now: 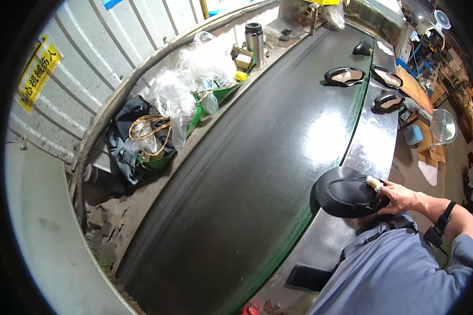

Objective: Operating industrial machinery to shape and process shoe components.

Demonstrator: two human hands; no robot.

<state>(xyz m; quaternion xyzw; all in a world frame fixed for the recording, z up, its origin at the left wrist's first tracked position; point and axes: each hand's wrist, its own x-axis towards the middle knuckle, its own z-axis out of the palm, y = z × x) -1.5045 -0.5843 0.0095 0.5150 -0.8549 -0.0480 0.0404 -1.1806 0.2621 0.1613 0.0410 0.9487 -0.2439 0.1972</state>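
Observation:
A black shoe (343,195), its rounded, stitched toe part facing up, is held over the belt's near edge and the metal ledge. My right hand (397,198) grips it from its right side, fingers closed around the edge. Something whitish, like a wrapped fingertip or a small wad, shows at the top of that hand against the shoe; which of these I cannot tell. A black strap with a small box circles my right forearm. My left hand does not show.
Under the shoe runs a dark conveyor belt (236,189) with a green edge, beside a metal ledge (370,139). Several black shoes, one of them (345,76) on the belt, stand farther off. Plastic bags (173,100), a steel flask (254,44) and a flat black object (309,277) lie around.

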